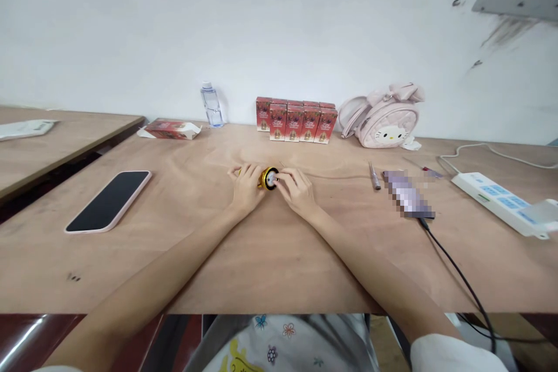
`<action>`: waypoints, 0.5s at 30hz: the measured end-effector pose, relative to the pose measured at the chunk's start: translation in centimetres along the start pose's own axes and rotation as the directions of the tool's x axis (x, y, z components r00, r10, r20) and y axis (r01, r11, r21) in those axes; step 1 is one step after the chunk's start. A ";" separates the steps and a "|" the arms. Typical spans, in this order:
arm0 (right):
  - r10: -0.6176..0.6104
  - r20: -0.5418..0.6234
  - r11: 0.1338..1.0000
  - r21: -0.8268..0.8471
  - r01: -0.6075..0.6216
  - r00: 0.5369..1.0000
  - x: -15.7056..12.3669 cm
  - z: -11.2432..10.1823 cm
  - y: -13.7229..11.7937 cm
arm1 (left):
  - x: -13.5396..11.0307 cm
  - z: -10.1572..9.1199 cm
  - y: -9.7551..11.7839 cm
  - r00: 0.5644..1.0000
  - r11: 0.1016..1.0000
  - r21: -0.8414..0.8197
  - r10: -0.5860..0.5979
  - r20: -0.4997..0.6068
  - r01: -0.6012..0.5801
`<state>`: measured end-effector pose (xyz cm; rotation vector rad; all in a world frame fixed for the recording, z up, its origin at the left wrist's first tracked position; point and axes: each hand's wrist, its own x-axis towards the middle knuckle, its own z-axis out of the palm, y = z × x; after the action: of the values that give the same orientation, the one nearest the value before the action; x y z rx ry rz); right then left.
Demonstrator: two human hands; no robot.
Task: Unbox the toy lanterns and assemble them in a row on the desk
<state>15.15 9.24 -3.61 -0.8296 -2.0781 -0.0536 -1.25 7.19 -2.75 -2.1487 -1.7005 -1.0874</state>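
A small gold, rounded object (263, 179) lies on its side just above the table, its black-rimmed round end with a pale inside turned to the right. My left hand (247, 187) is closed around its body and hides most of it. My right hand (298, 190) is at the round end, thumb and fingertips pinched together there. Whatever is between those fingertips is too small to name. Beyond my hands stand several red printed boxes (294, 122) in two rows, with a gold item pictured on their fronts.
On the left lie a black-screened phone (108, 202) and an opened red box (170, 128), near a clear bottle (211, 106). To the right are a pink bag (386, 119), a screwdriver (374, 176), a blurred phone (407, 193) on a black cable and a white power strip (497, 200).
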 end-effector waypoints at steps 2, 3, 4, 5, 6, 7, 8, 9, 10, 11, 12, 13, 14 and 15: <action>0.012 -0.008 0.999 0.031 -0.012 1.000 0.1 0.0 0.2 | 0.0 0.1 0.0 1.000 0.998 0.058 -0.005 0.025 0.004; 0.010 -0.005 0.999 0.046 -0.010 1.000 0.1 0.0 0.3 | 0.0 0.1 0.1 0.999 0.997 0.078 -0.010 0.038 0.007; 0.003 0.001 0.998 0.060 -0.003 1.000 0.1 0.0 0.3 | 0.0 0.1 0.1 0.999 0.996 0.091 -0.013 0.050 0.009; -0.008 0.009 0.997 0.073 0.007 1.000 0.1 0.0 0.3 | 0.0 0.1 0.1 0.998 0.995 0.096 -0.016 0.062 0.010; -0.021 0.016 0.996 0.084 0.020 1.000 0.1 0.0 0.3 | 0.0 0.1 0.1 0.997 0.995 0.094 -0.016 0.073 0.009; -0.036 0.021 0.995 0.092 0.034 0.999 0.1 0.0 0.3 | 0.0 0.1 0.1 0.997 0.996 0.089 -0.015 0.081 0.007; -0.051 0.023 0.994 0.096 0.048 0.998 0.1 0.0 0.3 | 0.0 0.1 0.1 0.996 0.997 0.082 -0.014 0.086 0.007; -0.063 0.021 0.993 0.097 0.061 0.998 0.1 0.0 0.2 | 0.0 0.0 0.1 0.996 0.997 0.077 -0.015 0.089 0.008; -0.073 0.016 0.993 0.096 0.071 0.997 0.1 0.0 0.2 | 0.0 0.0 0.1 0.996 0.997 0.075 -0.019 0.090 0.012; -0.079 0.012 0.993 0.092 0.077 0.997 0.1 0.0 0.2 | 0.0 0.0 0.1 0.996 0.997 0.077 -0.024 0.089 0.018; -0.082 0.010 0.993 0.087 0.081 0.997 0.1 -0.1 0.1 | 0.0 -0.1 0.1 0.996 0.996 0.080 -0.031 0.089 0.024; -0.083 0.012 0.993 0.082 0.082 0.996 0.1 -0.1 0.1 | 0.0 -0.1 0.1 0.995 0.996 0.085 -0.036 0.090 0.029; -0.084 0.016 0.993 0.078 0.083 0.996 0.1 -0.1 0.1 | 0.0 -0.1 0.2 0.995 0.996 0.088 -0.041 0.092 0.033; -0.087 0.022 0.993 0.076 0.085 0.996 0.1 -0.1 0.1 | 0.0 -0.1 0.2 0.995 0.995 0.091 -0.043 0.095 0.035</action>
<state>15.21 9.30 -3.48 -0.6982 -2.1256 -0.0119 -1.13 7.05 -2.58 -2.1544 -1.8037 -0.9118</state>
